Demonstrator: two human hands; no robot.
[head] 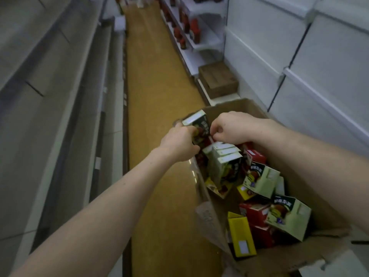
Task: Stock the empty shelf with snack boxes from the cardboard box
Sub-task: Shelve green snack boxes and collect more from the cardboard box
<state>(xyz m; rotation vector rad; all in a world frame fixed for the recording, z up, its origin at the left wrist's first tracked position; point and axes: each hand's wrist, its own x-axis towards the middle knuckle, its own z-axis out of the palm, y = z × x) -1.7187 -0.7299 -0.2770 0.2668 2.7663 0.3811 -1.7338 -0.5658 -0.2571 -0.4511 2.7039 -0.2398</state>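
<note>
The left hand [179, 142] is curling its fingers round a pale green snack carton with a dark printed front [196, 121], lifting it at the far left corner of the open brown cardboard box [239, 106], probably to carry it across to the shelving. The right hand [229, 126] is hovering just beside that carton with its fingers curled tight; whether it is pinching the carton's edge or gripping nothing, I cannot tell. Below it, a row of matching green cartons [223, 162] is standing upright, while red cartons [253, 212] and a yellow carton [241, 234] are lying jumbled among others. The long grey empty shelves [60, 96] are running along the left of a narrow aisle with a mustard-brown floor [159, 76]. White shelving holding red goods [193, 29] and a dark wooden crate [217, 78] are sitting further along on the right.
</note>
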